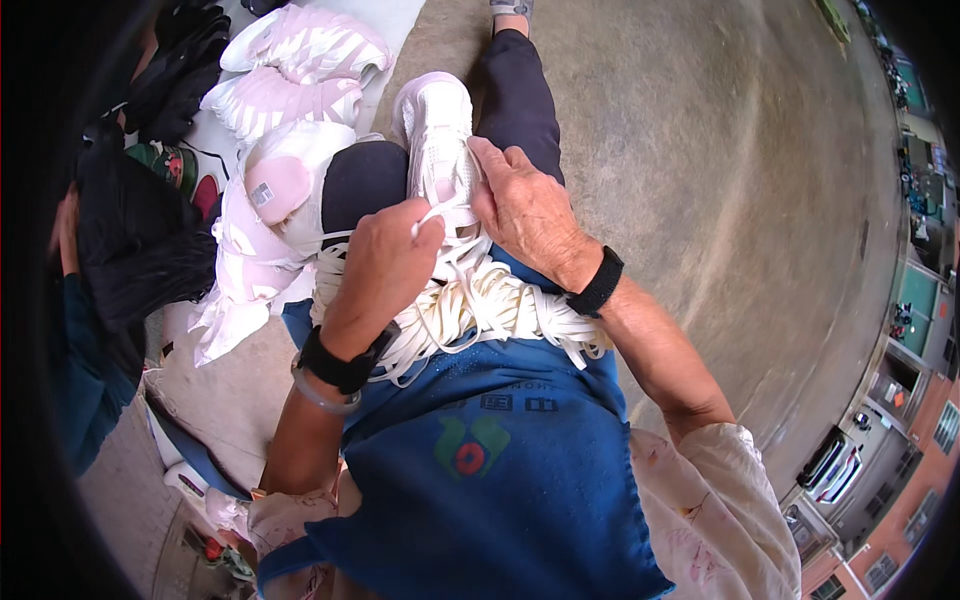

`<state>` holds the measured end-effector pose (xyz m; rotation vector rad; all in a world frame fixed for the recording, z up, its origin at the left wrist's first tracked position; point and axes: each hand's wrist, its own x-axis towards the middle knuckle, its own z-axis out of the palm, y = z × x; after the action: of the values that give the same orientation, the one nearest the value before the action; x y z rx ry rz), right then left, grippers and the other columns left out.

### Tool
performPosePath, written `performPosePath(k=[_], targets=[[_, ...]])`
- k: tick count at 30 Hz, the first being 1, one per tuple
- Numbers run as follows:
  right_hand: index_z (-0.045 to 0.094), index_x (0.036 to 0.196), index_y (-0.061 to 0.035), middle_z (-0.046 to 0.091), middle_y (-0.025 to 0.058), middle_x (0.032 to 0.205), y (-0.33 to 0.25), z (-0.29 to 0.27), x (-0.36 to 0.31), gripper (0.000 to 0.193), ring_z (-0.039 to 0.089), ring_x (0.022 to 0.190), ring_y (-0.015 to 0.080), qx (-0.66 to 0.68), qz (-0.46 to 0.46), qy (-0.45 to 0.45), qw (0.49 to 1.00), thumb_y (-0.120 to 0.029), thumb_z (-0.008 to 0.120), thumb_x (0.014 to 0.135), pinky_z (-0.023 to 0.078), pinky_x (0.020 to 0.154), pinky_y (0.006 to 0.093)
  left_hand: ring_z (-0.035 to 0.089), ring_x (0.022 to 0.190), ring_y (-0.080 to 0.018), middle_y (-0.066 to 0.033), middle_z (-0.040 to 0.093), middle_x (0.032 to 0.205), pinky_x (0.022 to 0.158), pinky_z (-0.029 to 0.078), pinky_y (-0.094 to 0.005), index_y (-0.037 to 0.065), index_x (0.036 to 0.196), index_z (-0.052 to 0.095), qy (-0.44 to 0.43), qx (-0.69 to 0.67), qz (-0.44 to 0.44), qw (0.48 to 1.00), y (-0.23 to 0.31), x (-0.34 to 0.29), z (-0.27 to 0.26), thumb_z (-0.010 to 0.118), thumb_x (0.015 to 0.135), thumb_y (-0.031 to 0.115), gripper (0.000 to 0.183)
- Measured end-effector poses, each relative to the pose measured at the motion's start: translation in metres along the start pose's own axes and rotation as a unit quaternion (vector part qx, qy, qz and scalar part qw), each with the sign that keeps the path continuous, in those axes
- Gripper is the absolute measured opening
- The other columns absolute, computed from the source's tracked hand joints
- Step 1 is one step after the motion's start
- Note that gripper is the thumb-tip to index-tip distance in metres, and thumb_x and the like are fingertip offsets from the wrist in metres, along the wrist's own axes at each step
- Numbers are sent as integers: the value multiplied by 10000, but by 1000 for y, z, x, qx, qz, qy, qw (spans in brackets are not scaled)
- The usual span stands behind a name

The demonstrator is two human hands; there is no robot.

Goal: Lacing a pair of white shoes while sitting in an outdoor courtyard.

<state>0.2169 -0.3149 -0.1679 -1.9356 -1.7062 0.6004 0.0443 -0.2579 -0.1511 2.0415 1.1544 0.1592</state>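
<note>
A: In the head view, what is being worked on?

B: A white shoe (433, 105) with a textured upper, its rounded end pointing away from the person. White lace crosses its front, and loose strands trail toward the near end.

A: Where is it?

B: Just ahead of the lap, between a dark-clad knee (365, 180) and a dark trouser leg (520, 95) stretched out over the concrete floor (690, 180).

A: And what is gathered around it?

B: A tangled heap of cream-white laces (480, 310) lies across the lap, over the blue apron (540, 480). On the left, pink-and-white shoe pieces (285, 105) are heaped on a white surface (398, 18).

A: How are the hands posed?

B: The left hand (385, 255) is curled, pinching a strand of lace between thumb and forefinger beside the shoe. The right hand (530, 205) reaches in from the other side, fingers bent together at the shoe's edge; I cannot tell whether they grip the lace there. Both wrists wear black bands, and the forearms angle inward.
</note>
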Motion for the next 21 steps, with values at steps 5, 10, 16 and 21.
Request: performPosePath(k=[5, 10, 16, 21], targets=[[488, 1228, 19, 545, 196, 814, 5, 2, 0, 411, 606, 679, 374, -18, -14, -3, 1000, -71, 553, 833, 523, 618, 427, 459, 416, -166, -88, 563, 673, 417, 382, -306, 23, 780, 591, -92, -325, -190, 922, 12, -6, -26, 528, 879, 183, 198], [482, 1208, 54, 558, 224, 901, 0, 3, 1, 429, 629, 703, 398, -15, -7, -13, 1000, -100, 579, 819, 533, 637, 457, 297, 421, -4, 52, 449, 646, 359, 239, -180, 81, 1014, 536, -36, -542, -225, 809, 5, -15, -25, 495, 951, 279, 212], [503, 1164, 55, 557, 222, 887, 2, 6, -1, 358, 620, 714, 399, -21, -11, -1, 1000, -96, 550, 843, 528, 646, 454, 340, 521, -60, 52, 391, 592, 470, 301, -235, 58, 826, 571, -147, -324, -135, 925, 28, -40, -46, 451, 964, 217, 242], [516, 1154, 49, 551, 225, 877, 0, 9, -2, 329, 610, 719, 402, -21, -11, -9, 1000, -91, 533, 857, 525, 648, 448, 383, 546, -98, -28, 380, 581, 517, 330, -286, 9, 827, 573, -160, -251, -12, 955, 39, -42, -39, 452, 949, 186, 246]])
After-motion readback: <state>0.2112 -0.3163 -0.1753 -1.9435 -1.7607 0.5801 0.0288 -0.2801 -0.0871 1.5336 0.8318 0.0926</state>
